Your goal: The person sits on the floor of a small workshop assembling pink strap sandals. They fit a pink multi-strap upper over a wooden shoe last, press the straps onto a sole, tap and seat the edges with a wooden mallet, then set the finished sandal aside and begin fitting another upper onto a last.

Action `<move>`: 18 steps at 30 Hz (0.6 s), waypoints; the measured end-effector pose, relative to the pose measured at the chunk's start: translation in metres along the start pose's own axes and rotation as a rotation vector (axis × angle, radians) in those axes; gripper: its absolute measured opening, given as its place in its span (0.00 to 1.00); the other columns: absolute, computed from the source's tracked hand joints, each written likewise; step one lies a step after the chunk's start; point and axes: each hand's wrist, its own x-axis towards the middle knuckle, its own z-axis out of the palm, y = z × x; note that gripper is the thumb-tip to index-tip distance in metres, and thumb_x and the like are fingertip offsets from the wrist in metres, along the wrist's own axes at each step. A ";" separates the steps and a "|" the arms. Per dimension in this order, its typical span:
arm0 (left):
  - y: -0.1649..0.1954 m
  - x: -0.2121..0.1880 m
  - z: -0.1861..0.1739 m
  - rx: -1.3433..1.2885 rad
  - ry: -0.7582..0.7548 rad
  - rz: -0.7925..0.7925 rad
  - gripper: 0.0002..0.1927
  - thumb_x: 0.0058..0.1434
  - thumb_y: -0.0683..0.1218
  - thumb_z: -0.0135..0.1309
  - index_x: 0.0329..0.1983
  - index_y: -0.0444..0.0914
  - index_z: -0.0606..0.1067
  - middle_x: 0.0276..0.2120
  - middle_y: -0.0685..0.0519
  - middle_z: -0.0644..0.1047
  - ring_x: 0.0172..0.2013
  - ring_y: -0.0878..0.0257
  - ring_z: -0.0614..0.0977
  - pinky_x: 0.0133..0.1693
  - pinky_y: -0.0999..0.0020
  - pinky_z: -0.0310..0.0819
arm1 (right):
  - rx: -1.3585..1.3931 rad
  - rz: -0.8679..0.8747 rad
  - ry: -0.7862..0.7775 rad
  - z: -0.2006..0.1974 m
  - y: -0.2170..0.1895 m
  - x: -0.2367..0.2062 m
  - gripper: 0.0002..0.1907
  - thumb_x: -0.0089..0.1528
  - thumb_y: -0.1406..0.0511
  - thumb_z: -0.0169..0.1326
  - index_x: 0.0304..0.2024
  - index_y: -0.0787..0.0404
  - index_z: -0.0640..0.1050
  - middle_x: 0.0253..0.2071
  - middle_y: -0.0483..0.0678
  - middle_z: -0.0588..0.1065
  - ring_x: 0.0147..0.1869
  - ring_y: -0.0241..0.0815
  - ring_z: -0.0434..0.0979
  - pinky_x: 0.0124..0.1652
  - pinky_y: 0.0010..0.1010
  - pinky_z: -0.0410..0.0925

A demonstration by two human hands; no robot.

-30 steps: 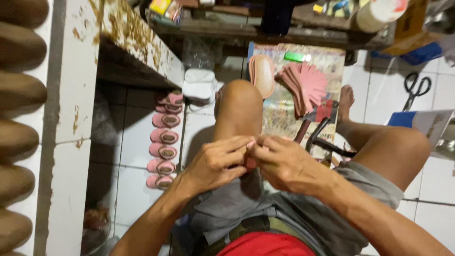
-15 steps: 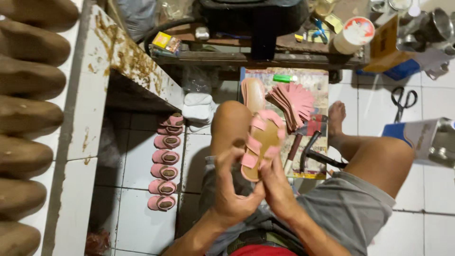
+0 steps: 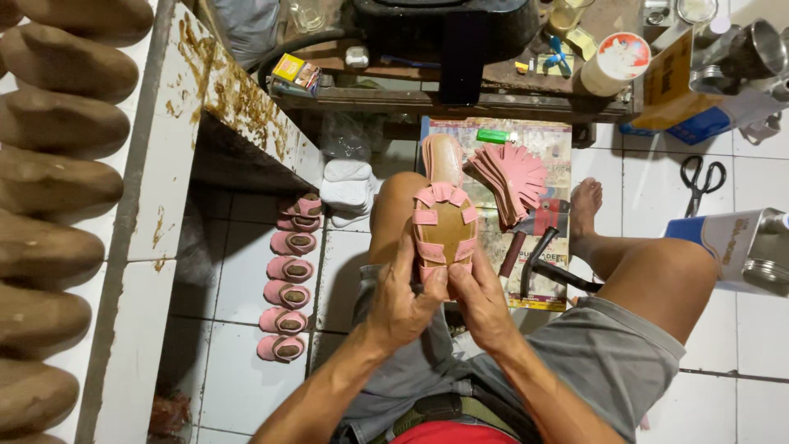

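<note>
Both my hands hold a small pink sandal upper stretched over a brown shoe last, its sole side facing me, raised above my lap. My left hand grips its near left edge, thumb pressing the pink strap ends. My right hand grips the near right edge the same way. Pink strap tabs fold onto the brown bottom along both sides. My left knee lies just beyond and left of the sandal.
A row of finished pink sandals lines the tiled floor at left. A fan of pink strap pieces, a hammer and pincers lie on a printed sheet ahead. Scissors, metal cans at right; brown lasts on the left shelf.
My hands were together low in my lap; they have since lifted the lasted pink sandal up and forward, and the sole side is turned squarely toward me now.
</note>
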 end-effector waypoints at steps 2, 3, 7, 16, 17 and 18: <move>-0.013 0.008 -0.008 -0.185 -0.086 -0.027 0.36 0.71 0.49 0.52 0.75 0.29 0.53 0.64 0.39 0.70 0.63 0.54 0.74 0.63 0.62 0.68 | -0.072 0.027 -0.079 -0.006 -0.006 0.008 0.39 0.69 0.65 0.46 0.78 0.64 0.46 0.72 0.50 0.61 0.73 0.42 0.62 0.68 0.35 0.58; -0.020 0.012 -0.013 -0.276 -0.126 -0.045 0.36 0.71 0.49 0.53 0.75 0.28 0.54 0.65 0.36 0.68 0.65 0.51 0.72 0.65 0.60 0.66 | -0.106 0.044 -0.120 -0.009 -0.010 0.013 0.40 0.68 0.64 0.47 0.78 0.63 0.45 0.72 0.50 0.60 0.73 0.41 0.61 0.68 0.35 0.58; -0.040 0.031 -0.016 -0.387 -0.171 -0.136 0.32 0.76 0.51 0.46 0.75 0.29 0.56 0.67 0.40 0.68 0.67 0.54 0.70 0.67 0.63 0.64 | -0.083 0.206 -0.075 -0.009 -0.017 0.032 0.42 0.69 0.59 0.46 0.81 0.54 0.45 0.68 0.52 0.63 0.65 0.46 0.66 0.60 0.40 0.63; -0.034 0.071 -0.047 -0.255 -0.280 -0.135 0.29 0.75 0.53 0.45 0.72 0.32 0.59 0.61 0.38 0.72 0.60 0.51 0.73 0.61 0.60 0.68 | -0.592 -0.065 -0.126 -0.012 -0.017 0.066 0.35 0.73 0.48 0.34 0.76 0.60 0.54 0.70 0.52 0.64 0.72 0.44 0.63 0.66 0.35 0.59; -0.034 0.072 -0.048 -0.256 -0.272 -0.215 0.27 0.75 0.54 0.43 0.70 0.32 0.62 0.57 0.40 0.75 0.55 0.52 0.76 0.57 0.61 0.71 | -0.648 -0.164 -0.142 -0.016 -0.017 0.068 0.34 0.75 0.48 0.33 0.77 0.62 0.54 0.73 0.54 0.60 0.76 0.46 0.58 0.69 0.37 0.54; -0.034 0.072 -0.049 -0.261 -0.274 -0.287 0.27 0.76 0.55 0.41 0.69 0.33 0.66 0.54 0.42 0.78 0.51 0.53 0.79 0.54 0.62 0.75 | -0.711 -0.270 -0.148 -0.019 -0.017 0.070 0.34 0.77 0.49 0.32 0.77 0.63 0.53 0.77 0.56 0.57 0.81 0.48 0.53 0.72 0.38 0.50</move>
